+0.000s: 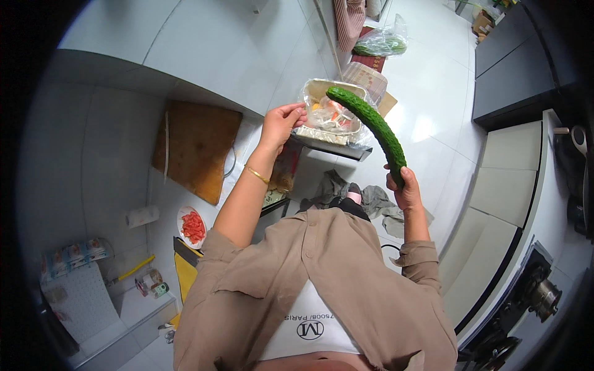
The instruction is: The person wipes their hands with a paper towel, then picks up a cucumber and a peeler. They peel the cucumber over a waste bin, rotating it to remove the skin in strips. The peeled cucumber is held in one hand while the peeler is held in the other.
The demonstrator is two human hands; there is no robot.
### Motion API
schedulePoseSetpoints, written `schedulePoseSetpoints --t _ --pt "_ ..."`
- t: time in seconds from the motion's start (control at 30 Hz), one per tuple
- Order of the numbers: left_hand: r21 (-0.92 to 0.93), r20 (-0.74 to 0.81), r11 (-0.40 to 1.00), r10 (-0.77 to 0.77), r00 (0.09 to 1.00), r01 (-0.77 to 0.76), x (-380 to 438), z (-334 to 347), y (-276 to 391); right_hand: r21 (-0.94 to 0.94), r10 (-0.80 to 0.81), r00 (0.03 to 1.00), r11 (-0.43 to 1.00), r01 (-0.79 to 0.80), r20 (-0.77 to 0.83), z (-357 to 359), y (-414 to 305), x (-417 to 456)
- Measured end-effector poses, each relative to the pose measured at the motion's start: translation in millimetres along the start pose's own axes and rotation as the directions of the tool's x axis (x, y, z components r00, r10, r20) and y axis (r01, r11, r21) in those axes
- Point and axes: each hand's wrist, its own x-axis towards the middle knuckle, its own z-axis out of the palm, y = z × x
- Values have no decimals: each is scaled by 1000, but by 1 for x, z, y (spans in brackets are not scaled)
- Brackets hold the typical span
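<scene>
A long, curved green cucumber (373, 121) with bumpy skin is in my right hand (408, 188), which grips it at its lower end. Its other end points up and left, over a plastic-lined bin (332, 131) with food scraps and crumpled plastic inside. My left hand (282, 124) is beside the bin's left rim, fingers slightly curled and apart, with nothing visible in it. A gold bangle circles my left wrist. To the left, a white plate (181, 217) holds cut red pieces, perhaps tomato, on the counter.
A brown wooden cutting board (197, 148) leans at the left wall. Past the bin, a plastic bag of green vegetables (383, 44) lies on the floor. Grey cloth (378, 199) lies by my feet. A stove with a metal pot (545, 297) stands at right, above pale drawers (501, 190).
</scene>
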Motion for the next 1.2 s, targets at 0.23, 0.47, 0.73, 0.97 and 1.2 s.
schedulePoseSetpoints --t 0.23,0.47,0.73,0.97,1.2 --pt "42 19 996 -76 997 75 31 31 -26 14 23 996 1000 -22 -85 -18 -2 -7" --pt "51 -51 991 -120 991 123 39 36 -37 -14 11 991 1000 -13 -132 -32 -7 -16" --pt "140 -6 990 24 1000 -23 34 47 -58 1 58 990 998 -59 -132 -36 -11 -14" --pt "8 -53 988 -150 987 151 34 49 -55 -9 70 991 997 -72 -111 -36 -12 -14" --pt "28 -35 989 -146 989 147 30 46 -59 -30 92 992 995 -95 -87 -37 -11 -14"
